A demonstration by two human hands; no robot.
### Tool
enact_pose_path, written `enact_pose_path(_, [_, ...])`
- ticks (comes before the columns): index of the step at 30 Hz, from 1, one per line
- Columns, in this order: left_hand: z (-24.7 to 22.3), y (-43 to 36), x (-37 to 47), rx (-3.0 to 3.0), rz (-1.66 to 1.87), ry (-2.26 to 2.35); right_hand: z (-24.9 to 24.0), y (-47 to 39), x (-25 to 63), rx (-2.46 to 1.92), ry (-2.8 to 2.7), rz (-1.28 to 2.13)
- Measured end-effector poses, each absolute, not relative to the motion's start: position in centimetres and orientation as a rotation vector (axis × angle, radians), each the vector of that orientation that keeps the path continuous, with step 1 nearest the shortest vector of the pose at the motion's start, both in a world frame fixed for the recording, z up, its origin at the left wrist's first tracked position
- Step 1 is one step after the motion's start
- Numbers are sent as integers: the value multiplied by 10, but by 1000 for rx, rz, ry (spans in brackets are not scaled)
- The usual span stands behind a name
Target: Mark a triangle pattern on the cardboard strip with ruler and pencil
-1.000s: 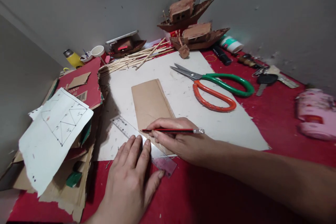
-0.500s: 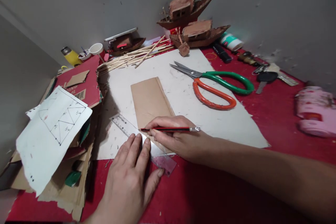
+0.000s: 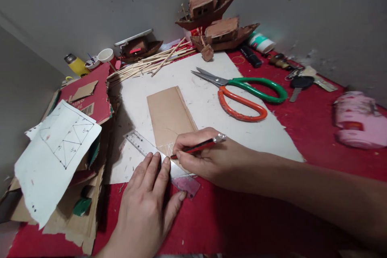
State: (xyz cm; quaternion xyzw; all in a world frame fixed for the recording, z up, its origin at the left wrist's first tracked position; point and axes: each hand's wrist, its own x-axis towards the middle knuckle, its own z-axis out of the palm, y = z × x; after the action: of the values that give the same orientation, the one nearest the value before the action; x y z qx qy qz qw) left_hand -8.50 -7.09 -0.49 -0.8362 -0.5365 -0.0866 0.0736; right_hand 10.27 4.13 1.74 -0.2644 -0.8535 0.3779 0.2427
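My left hand lies with its fingers stretched out on a clear plastic ruler, pressing it down across the lower part of a brown cardboard piece. Between the fingers of my right hand is a red and black pencil with a shiny end. Its tip touches the cardboard at the ruler's edge. Faint lines show on the cardboard beside the tip. Under both lies a white sheet. Large scissors with one green and one orange handle rest to the right.
At left, a paper with a drawn diagram lies on stacked cardboard. Thin wooden sticks and brown model boats stand behind. Keys and a pink object are on the red table at right.
The pencil tip has moved right and down along the ruler, and the pencil is more tilted, its rear end raised. The whole view has shifted slightly. My left hand stays on the ruler.
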Motion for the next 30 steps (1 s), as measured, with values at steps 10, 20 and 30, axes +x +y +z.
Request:
enact_pose_path(10, [-7,-70,-85,-2508,-275,-1598,14,35,110,-541,-2624,707])
enact_pose_path(20, [-7,-70,-86,-2502,-272,-1602,26,27,118,-834,-2277,1284])
enact_pose_path(30, [-5,-84,-92,-2447,-361,-1584,15,51,130,-1042,-1674,1140])
